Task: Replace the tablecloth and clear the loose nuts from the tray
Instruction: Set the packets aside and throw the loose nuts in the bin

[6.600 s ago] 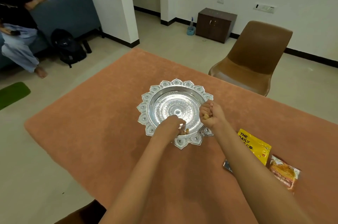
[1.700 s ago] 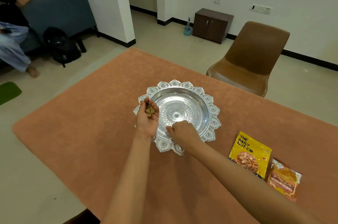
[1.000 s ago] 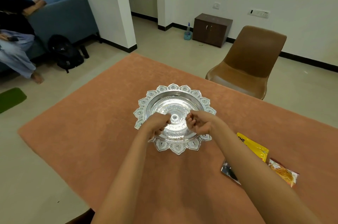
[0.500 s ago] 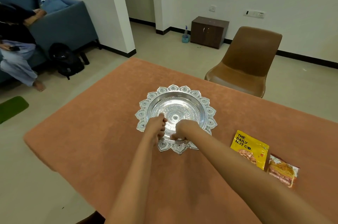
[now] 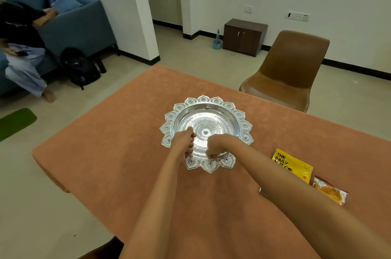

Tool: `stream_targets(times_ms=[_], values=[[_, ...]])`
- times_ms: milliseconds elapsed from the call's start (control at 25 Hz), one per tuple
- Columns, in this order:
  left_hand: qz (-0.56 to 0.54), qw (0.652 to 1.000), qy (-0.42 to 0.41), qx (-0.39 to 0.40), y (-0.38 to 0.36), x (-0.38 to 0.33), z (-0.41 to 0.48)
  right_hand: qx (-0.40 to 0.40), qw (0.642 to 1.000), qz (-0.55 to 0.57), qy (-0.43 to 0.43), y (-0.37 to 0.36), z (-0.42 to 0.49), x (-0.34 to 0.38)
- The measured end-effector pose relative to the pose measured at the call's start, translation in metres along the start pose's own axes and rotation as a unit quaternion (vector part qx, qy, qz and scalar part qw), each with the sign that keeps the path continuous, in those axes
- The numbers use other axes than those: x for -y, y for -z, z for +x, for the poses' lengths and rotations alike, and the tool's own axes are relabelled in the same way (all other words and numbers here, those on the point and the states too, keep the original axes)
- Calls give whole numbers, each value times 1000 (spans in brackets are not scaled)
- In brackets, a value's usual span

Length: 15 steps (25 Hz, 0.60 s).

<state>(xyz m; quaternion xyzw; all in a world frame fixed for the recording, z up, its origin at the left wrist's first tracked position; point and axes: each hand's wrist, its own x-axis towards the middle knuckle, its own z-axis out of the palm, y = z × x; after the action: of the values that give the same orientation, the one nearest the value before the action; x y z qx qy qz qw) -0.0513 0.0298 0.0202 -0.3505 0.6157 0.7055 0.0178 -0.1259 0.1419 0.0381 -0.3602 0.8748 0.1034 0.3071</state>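
An ornate silver tray (image 5: 203, 99) with a petal-shaped rim stands in the middle of the orange-brown tablecloth (image 5: 105, 153). Both my hands are over its near side. My left hand (image 5: 184, 139) is curled into a fist at the tray's left inner edge; the nuts it holds are hidden inside. My right hand (image 5: 215, 144) points down at the near rim, its fingertips pinched on a small brown nut (image 5: 215, 155). The rest of the tray's bowl looks bare and shiny.
A yellow nut packet (image 5: 294, 166) and an orange snack packet (image 5: 330, 192) lie on the cloth to the right, partly behind my right forearm. A brown chair (image 5: 292, 68) stands at the table's far side. A person sits on the blue sofa (image 5: 80, 23) at left, by a black backpack (image 5: 78, 66).
My left hand, which showed nuts in its open palm, has closed into a fist. My right hand moved along the tray's near rim, pinching down there. The view shifted slightly.
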Motion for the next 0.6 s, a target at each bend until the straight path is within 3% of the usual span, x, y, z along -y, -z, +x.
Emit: stream_targets(times_ms=[80, 160, 240, 320, 440, 520, 600], values=[[43, 999, -24, 9, 0, -1, -1, -16, 995, 97, 0, -2, 1, -8], [141, 988, -54, 16, 0, -2, -5, -35, 944, 328, -25, -1, 1, -20], [288, 952, -102, 40, -1, -2, -8, -53, 833, 549, -46, 0, 0, -35], [436, 882, -151, 91, -8, -2, -12, -44, 694, 718, -32, -4, -2, -48], [578, 784, -170, 150, -25, -1, -13, -17, 491, 871, -2, -13, -4, -63], [644, 727, -182, 154, -33, -1, -11, 0, 417, 909, 14, -19, -5, -68], [677, 690, -205, 151, -36, -3, -9, 8, 387, 922, 20, -23, -5, -72]])
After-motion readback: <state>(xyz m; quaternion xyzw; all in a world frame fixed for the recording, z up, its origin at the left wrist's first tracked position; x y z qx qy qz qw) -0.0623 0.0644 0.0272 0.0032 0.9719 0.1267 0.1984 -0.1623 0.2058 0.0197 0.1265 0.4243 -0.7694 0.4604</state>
